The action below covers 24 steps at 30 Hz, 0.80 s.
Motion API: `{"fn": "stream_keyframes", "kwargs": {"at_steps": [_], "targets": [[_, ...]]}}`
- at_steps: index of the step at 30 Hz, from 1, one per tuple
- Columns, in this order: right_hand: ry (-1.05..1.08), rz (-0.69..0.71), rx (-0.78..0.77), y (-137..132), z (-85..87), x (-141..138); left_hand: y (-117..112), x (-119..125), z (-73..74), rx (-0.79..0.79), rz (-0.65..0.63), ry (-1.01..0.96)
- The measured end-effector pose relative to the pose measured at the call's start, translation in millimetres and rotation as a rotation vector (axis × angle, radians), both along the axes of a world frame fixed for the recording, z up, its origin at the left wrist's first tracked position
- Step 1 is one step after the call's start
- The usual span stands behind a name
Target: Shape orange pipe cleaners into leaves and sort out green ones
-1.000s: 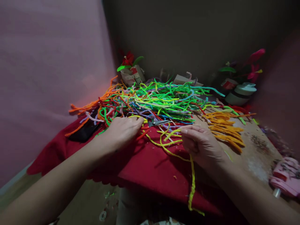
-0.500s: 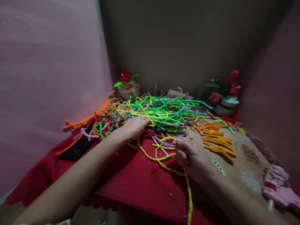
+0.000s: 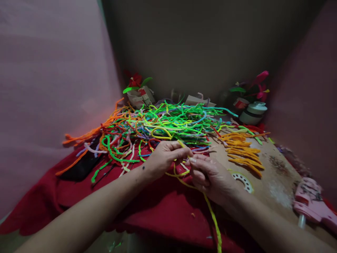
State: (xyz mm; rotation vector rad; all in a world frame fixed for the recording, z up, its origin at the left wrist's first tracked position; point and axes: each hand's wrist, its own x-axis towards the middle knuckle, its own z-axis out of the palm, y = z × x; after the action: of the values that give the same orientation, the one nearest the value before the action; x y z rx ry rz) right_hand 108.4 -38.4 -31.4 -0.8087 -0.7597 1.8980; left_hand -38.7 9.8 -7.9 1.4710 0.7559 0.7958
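My left hand [image 3: 168,159] and my right hand [image 3: 207,174] meet just in front of the pile, fingertips almost touching. Both pinch a yellow pipe cleaner [image 3: 181,143], a short bit of which shows at the left fingers. Below my right hand a long yellow strand [image 3: 214,221] hangs toward the front edge, and more yellow loops lie under the hands. Right behind them spreads a tangled heap of pipe cleaners [image 3: 179,121], mostly green, with orange, red, white and purple ones among them.
Orange bent pieces [image 3: 244,153] lie in a row on a brown board [image 3: 271,179]. A white ring with holes [image 3: 242,182] is beside my right wrist. A pink glue gun [image 3: 310,202] rests far right. Red cloth [image 3: 147,211] covers the front. A lidded jar [image 3: 254,113] stands behind.
My left hand has left the heap and come right and toward me, up against my right hand, and now pinches the yellow pipe cleaner. The right hand has stayed nearly in place.
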Motion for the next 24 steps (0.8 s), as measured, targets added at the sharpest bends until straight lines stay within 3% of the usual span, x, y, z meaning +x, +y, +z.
{"fn": "stream_keyframes", "kwargs": {"at_steps": [4, 9, 14, 18, 24], "targets": [[-0.039, 0.107, -0.029, -0.5, 2.6, 0.3, 2.3, 0.7, -6.5, -0.332, -0.015, -0.117], [-0.084, 0.152, -0.039, 0.0, 0.0, 2.5, 12.1, -4.2, -6.6, -0.291, 0.109, -0.305], [-0.13, 0.197, -0.069, -2.1, -5.9, 1.8, 24.3, -15.6, 3.1, -0.411, 0.14, -0.461], [-0.167, 0.227, -0.078, -4.4, -8.0, 2.5, 37.5, -29.4, 10.6, -0.324, 0.175, -0.536], [-0.2, 0.2, -0.063, -3.3, -9.0, 4.3, 51.6, -49.9, 17.7, -0.24, 0.34, -0.633]]}}
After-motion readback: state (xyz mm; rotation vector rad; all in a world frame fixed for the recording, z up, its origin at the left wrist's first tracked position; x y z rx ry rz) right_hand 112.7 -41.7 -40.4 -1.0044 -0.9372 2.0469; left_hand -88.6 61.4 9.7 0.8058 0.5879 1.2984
